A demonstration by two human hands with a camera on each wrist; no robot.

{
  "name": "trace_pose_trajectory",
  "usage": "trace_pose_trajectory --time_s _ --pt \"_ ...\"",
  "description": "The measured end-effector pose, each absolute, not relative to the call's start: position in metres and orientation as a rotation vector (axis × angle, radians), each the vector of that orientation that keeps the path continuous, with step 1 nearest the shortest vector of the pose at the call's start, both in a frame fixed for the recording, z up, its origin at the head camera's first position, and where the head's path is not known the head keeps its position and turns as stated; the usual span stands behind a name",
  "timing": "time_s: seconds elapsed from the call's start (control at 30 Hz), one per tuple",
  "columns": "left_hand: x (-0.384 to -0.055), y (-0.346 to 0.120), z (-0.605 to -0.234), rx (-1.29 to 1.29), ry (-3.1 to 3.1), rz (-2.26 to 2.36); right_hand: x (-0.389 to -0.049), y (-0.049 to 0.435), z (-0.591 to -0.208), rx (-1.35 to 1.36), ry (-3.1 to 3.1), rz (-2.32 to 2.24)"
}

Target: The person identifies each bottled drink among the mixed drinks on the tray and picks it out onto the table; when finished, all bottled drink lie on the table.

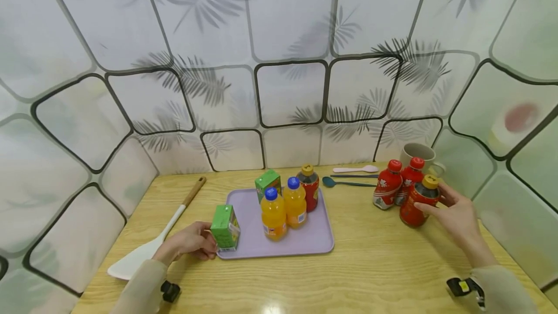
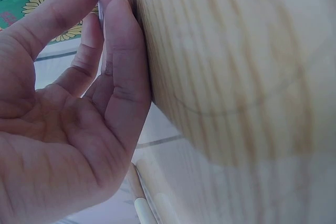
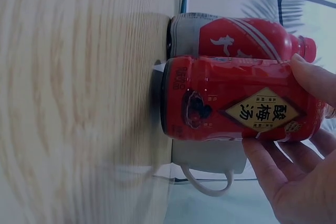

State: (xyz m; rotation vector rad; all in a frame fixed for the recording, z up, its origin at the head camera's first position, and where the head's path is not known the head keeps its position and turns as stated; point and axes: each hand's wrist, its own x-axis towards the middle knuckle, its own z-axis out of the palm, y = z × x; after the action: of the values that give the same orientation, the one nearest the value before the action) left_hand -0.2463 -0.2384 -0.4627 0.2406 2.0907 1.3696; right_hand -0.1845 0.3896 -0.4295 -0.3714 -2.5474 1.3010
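The left hand (image 1: 192, 243) pinches the rim of a lilac tray (image 1: 301, 244) — orange-drink bottles (image 1: 273, 214), green cartons (image 1: 224, 222), a dark-drink bottle (image 1: 310, 192) aboard — while the right hand (image 1: 458, 218) grasps a yellow-capped bottle (image 1: 411, 211) beside two red-capped bottles (image 1: 387, 188).

Left arm (image 1: 140, 286): before me, sleeved, angled forward and inward. Left hand (image 1: 193, 243): bare, low, thumb side up, palm visible from the wrist, fingers bent. Right arm (image 1: 505, 289): likewise sleeved, reaching forward, leaning inward. Right hand (image 1: 461, 216): bare, well apart from its fellow and a little farther forward, in a grip, thumb on the inner side, fingers curved opposite
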Motion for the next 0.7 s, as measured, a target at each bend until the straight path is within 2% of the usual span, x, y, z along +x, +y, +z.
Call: trace_pose_trajectory --time_s 0.7 --pt "-0.2468 -0.2386 -0.4635 0.240 2.087 1.376 -0.1846 0.3958 -0.4321 -0.433 -2.517 1.312"
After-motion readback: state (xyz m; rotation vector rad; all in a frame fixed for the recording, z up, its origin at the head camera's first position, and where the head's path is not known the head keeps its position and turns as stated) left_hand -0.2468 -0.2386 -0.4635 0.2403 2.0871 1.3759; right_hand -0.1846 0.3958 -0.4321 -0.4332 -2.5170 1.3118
